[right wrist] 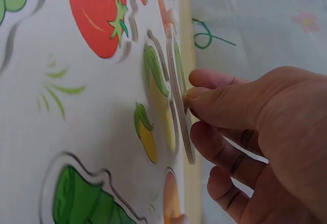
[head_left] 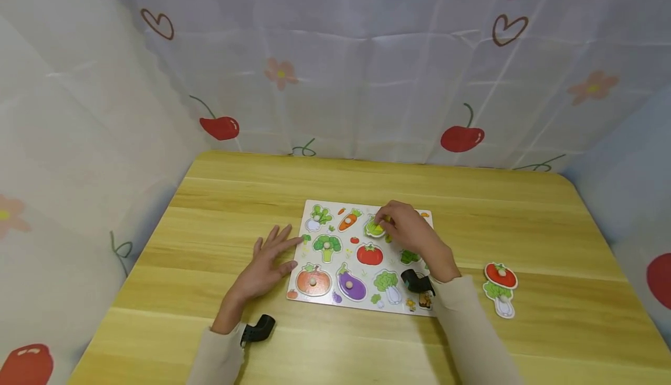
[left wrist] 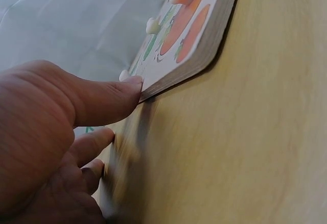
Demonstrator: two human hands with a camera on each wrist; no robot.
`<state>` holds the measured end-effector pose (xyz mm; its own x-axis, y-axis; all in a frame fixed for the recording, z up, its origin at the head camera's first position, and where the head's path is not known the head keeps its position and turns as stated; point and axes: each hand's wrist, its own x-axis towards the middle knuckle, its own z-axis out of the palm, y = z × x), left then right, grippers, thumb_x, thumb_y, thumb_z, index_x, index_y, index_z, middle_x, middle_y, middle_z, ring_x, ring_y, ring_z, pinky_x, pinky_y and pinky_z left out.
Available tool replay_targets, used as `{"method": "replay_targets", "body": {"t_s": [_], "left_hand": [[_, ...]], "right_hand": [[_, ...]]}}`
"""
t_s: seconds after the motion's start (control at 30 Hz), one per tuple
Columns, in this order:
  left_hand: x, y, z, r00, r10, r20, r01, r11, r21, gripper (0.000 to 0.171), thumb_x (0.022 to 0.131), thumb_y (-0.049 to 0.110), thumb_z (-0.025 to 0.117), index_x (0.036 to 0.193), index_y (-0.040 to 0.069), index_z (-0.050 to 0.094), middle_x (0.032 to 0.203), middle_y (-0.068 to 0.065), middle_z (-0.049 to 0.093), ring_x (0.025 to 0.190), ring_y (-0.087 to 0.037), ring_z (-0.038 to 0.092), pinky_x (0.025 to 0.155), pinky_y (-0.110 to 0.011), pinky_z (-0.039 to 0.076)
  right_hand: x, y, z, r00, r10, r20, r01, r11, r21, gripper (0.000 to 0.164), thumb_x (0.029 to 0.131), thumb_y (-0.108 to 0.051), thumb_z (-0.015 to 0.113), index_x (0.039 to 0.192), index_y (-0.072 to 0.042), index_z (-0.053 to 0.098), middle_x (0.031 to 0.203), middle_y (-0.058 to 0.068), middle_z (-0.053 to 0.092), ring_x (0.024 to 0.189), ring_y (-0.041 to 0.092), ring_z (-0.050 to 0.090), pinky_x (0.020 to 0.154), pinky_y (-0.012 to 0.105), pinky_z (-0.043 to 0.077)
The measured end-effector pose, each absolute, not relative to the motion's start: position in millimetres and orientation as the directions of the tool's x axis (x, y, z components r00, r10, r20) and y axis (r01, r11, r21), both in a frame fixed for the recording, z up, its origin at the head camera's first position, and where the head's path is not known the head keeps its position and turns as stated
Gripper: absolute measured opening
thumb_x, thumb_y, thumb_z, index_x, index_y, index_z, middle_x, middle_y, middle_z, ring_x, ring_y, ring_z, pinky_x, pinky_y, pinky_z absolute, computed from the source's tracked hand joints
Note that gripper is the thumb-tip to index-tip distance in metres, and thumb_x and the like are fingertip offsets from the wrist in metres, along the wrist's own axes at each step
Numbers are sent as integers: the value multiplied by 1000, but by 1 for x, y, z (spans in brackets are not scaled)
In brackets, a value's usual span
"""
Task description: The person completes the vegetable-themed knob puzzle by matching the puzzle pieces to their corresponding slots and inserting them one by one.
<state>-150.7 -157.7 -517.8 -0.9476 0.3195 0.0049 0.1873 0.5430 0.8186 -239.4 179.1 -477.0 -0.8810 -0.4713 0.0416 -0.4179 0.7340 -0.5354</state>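
My right hand (head_left: 411, 228) pinches a corn puzzle piece (head_left: 374, 229) by its back-facing side between thumb and fingertips. In the right wrist view this piece (right wrist: 179, 101) stands nearly edge-on, tilted at a corn-printed recess (right wrist: 158, 89) of the white vegetable puzzle board (head_left: 362, 306). Whether it touches the recess I cannot tell. My left hand (head_left: 264, 265) lies at the board's left edge with fingers spread; in the left wrist view its thumb (left wrist: 110, 99) touches the board's edge. Knobbed carrot (head_left: 348, 221), broccoli (head_left: 327, 254), pumpkin (head_left: 313, 280) and eggplant (head_left: 353, 289) pieces sit in the board.
Right of the board, a loose tomato piece (head_left: 500, 275) overlaps a loose bok choy piece (head_left: 502, 303) on the wooden table (head_left: 550, 245). The board's tomato recess (head_left: 370, 254) and bok choy recess (head_left: 388, 283) show printed pictures. A patterned curtain (head_left: 362, 94) hangs behind the table.
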Motion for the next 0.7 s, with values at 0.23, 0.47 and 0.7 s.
{"method": "replay_targets", "body": {"t_s": [0.23,0.47,0.7], "left_hand": [[-152,-157,-517,-949,316,-5,178,547,818,52,93,3,67,143,8,55,163,-20,25,154,-42,3,116,-64,-13],[-152,-157,-519,-950,312,-15,170,555,814,52,93,3,67,144,9,55,164,-20,25,155,-41,3,116,-64,-13],[-152,-157,-518,-949,316,-10,176,552,815,52,93,4,67,144,9,55,163,-20,25,155,-42,2,116,-65,-13]], "right_hand": [[-243,172,-485,-890,-455,21,-396,749,-532,9,94,-4,67,98,-6,74,95,6,67,81,20,56,74,34,50],[-244,169,-487,-896,-443,18,-384,755,-531,9,95,-5,66,99,-6,74,96,6,67,82,20,57,76,35,51],[-244,170,-488,-898,-439,0,-370,755,-541,10,96,-5,65,100,-6,73,97,7,66,83,20,56,76,36,51]]}}
